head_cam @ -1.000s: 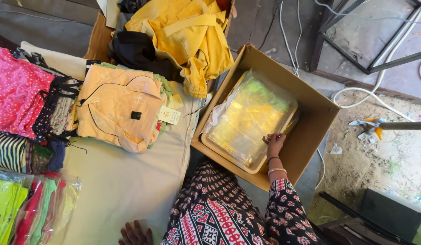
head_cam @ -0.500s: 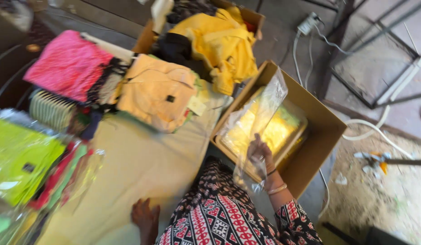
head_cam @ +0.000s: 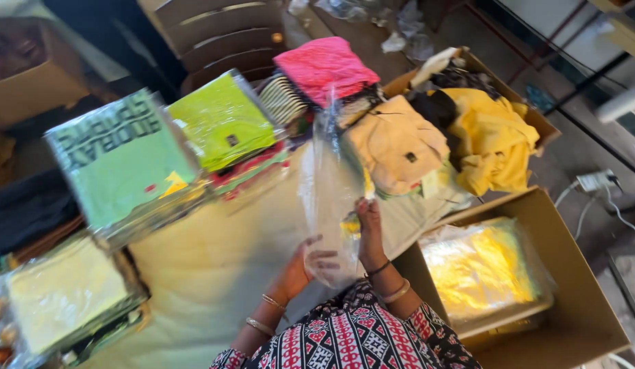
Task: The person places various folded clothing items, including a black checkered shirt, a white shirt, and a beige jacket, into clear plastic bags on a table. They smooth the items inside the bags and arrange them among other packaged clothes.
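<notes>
Both hands hold a clear plastic bag (head_cam: 329, 198) upright over the desk (head_cam: 208, 273), left hand (head_cam: 305, 268) cupped under its lower end, right hand (head_cam: 367, 225) pinching its edge, cardboard box (head_cam: 577, 301) of bagged yellow garments (head_cam: 481, 273) just right.

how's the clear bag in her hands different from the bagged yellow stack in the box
The clear bag looks empty and is held upright by the left hand and right hand; the bagged yellow stack is full and lies flat in the cardboard box. Both are see-through plastic.
</notes>
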